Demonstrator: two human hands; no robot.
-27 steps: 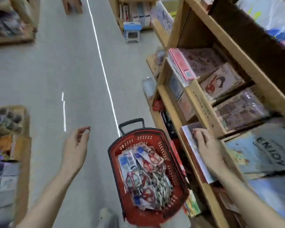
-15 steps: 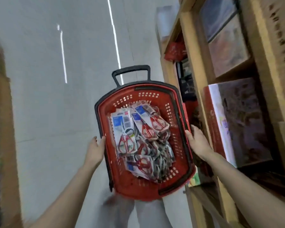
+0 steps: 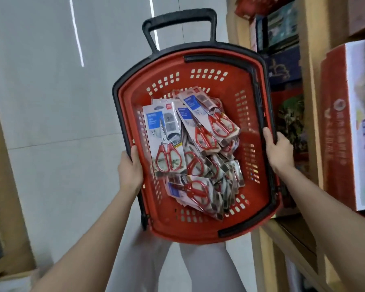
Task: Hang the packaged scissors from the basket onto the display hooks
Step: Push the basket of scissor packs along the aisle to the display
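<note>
Left grip [image 3: 130,169] and right grip [image 3: 279,150] clasp opposite rims of red shopping basket [image 3: 209,64]; packaged scissors [image 3: 167,144] piled inside, none hung, hooks unseen.

Left hand [image 3: 130,169] and right hand [image 3: 279,151] grip the basket [image 3: 198,65], seemingly held aloft; packaged scissors [image 3: 167,144] heaped inside.

Setting was a shop aisle. Wooden shelving [image 3: 310,102] down the right of the frame carried boxed goods [image 3: 346,123]. At centre, a red shopping basket [image 3: 167,66] held many identical packaged scissors [image 3: 167,140]; pale floor [image 3: 51,102] at left.
</note>
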